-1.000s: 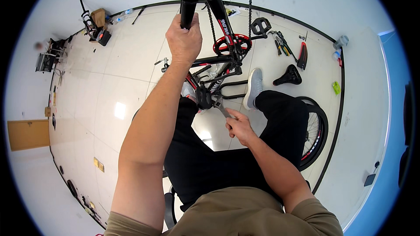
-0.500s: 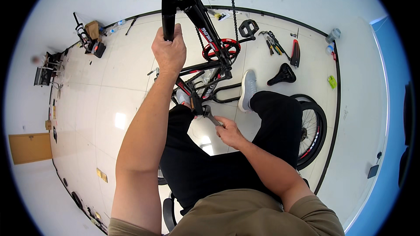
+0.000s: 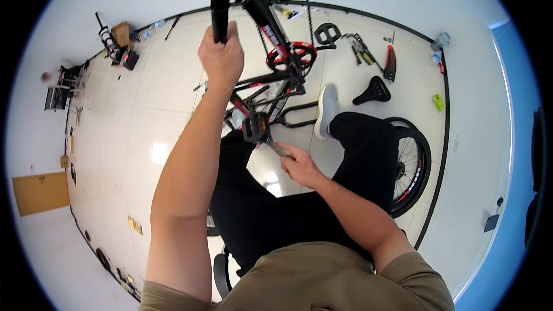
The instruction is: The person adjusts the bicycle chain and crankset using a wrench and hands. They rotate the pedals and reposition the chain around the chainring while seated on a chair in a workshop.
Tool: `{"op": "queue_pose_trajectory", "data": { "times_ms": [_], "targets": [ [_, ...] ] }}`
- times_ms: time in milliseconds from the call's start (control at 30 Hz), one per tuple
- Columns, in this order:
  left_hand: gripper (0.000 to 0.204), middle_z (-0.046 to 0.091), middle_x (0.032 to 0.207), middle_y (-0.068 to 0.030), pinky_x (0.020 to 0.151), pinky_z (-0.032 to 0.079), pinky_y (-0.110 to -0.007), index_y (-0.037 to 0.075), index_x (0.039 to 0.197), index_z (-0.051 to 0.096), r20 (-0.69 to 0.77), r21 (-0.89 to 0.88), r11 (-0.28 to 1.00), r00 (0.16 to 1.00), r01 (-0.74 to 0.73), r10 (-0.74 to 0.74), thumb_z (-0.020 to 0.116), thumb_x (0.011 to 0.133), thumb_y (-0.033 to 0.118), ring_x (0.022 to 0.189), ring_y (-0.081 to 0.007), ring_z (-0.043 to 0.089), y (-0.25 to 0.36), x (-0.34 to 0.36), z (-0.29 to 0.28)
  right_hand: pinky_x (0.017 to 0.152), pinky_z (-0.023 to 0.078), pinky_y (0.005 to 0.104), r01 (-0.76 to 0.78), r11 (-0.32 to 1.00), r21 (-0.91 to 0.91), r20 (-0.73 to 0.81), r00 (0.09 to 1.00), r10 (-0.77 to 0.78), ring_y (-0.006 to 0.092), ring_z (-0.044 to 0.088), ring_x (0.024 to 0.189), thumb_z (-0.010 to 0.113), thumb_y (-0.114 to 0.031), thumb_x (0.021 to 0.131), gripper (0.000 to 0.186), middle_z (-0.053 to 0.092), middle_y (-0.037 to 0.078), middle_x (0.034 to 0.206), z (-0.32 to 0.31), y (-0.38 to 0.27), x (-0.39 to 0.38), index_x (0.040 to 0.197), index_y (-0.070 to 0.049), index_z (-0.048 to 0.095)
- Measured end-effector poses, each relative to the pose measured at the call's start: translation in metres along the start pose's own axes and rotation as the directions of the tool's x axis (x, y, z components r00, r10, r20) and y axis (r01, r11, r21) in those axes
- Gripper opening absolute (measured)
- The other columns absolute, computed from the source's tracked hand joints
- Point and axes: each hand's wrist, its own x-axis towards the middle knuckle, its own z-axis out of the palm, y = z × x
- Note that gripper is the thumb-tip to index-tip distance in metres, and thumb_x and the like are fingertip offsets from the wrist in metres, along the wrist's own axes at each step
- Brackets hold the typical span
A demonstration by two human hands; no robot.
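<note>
My left hand (image 3: 220, 55) is closed round a tube of the upended black and red bicycle frame (image 3: 257, 11), which has a red chainring (image 3: 276, 60) and a hanging chain (image 3: 305, 6). Lower down, a black pedal (image 3: 255, 128) with an orange reflector sits between my knees. A grey adjustable wrench (image 3: 277, 148) reaches up to it, its head hidden behind the pedal. My right hand (image 3: 298, 166) grips the wrench handle. A second pedal (image 3: 327, 33) is on the crank beside the chainring.
Right of the frame on the floor lie pliers-like tools (image 3: 362, 55), a red and black mudguard (image 3: 389, 63), a saddle (image 3: 371, 91) and a wheel (image 3: 415, 184). At the back left, a cardboard box (image 3: 120, 33) and bike parts (image 3: 106, 43) stand by the wall.
The frame and both my hands have shifted left in the view. The pedal at the wrench has turned, now showing its reflector and covering the wrench head.
</note>
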Motion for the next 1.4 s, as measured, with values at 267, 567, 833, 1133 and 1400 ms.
{"op": "queue_pose_trajectory", "data": {
  "times_ms": [267, 567, 833, 1133, 1400],
  "targets": [
    [0.031, 0.058, 0.063, -0.0029, 0.057, 0.044, -0.030, -0.001, 0.086, 0.066, 0.002, -0.014, 0.999, 1.000, -0.028, 0.028, 0.069, 0.094, 0.029, 0.059, -0.0116, 0.051, 0.001, -0.001, -0.001, 0.048, 0.037, 0.0232, -0.017, 1.000, 0.009, 0.072, 0.997, 0.016, 0.0065, 0.045, 0.052, 0.054, -0.006, 0.095, 0.053, 0.054, 0.001, 0.069, 0.005, -0.010, 0.000, 0.147, -0.003, 0.046],
    [0.030, 0.058, 0.063, -0.0104, 0.060, 0.046, -0.036, -0.001, 0.085, 0.063, -0.008, 0.017, 1.000, 1.000, -0.004, 0.004, 0.069, 0.093, 0.027, 0.059, -0.0195, 0.054, 0.008, 0.000, -0.001, 0.049, 0.037, 0.0247, -0.044, 0.949, 0.311, 0.101, 0.995, 0.013, 0.0083, 0.041, 0.052, 0.052, -0.001, 0.096, 0.050, 0.050, 0.003, 0.066, 0.000, -0.041, -0.019, 0.146, -0.003, 0.047],
    [0.029, 0.057, 0.063, -0.0095, 0.059, 0.045, -0.035, -0.001, 0.084, 0.062, 0.021, -0.026, 0.999, 0.999, 0.025, -0.024, 0.067, 0.094, 0.026, 0.058, -0.0182, 0.052, 0.005, 0.001, 0.000, 0.046, 0.035, 0.0282, 0.057, 0.792, 0.609, -0.051, 0.998, -0.032, 0.0108, 0.038, 0.046, 0.052, -0.003, 0.096, 0.049, 0.051, 0.006, 0.064, -0.024, -0.038, -0.031, 0.145, -0.006, 0.050],
    [0.030, 0.057, 0.062, -0.0088, 0.059, 0.046, -0.035, 0.000, 0.083, 0.062, 0.000, 0.005, 1.000, 1.000, -0.025, 0.025, 0.068, 0.094, 0.027, 0.058, -0.0193, 0.052, 0.001, 0.000, 0.001, 0.046, 0.034, 0.0251, -0.015, 0.899, 0.437, -0.168, 0.981, 0.098, 0.0080, 0.039, 0.050, 0.055, -0.005, 0.097, 0.048, 0.050, 0.002, 0.066, -0.008, -0.020, -0.020, 0.144, -0.003, 0.049],
    [0.032, 0.057, 0.063, -0.0074, 0.059, 0.045, -0.034, 0.000, 0.083, 0.062, 0.022, -0.027, 0.999, 0.999, 0.025, -0.025, 0.070, 0.094, 0.030, 0.059, -0.0174, 0.052, -0.001, 0.002, 0.000, 0.054, 0.038, 0.0215, 0.304, 0.950, 0.066, -0.586, 0.783, -0.210, 0.0037, 0.044, 0.059, 0.053, -0.005, 0.098, 0.044, 0.052, -0.003, 0.071, -0.009, 0.002, -0.010, 0.142, -0.002, 0.049]
  ]
}}
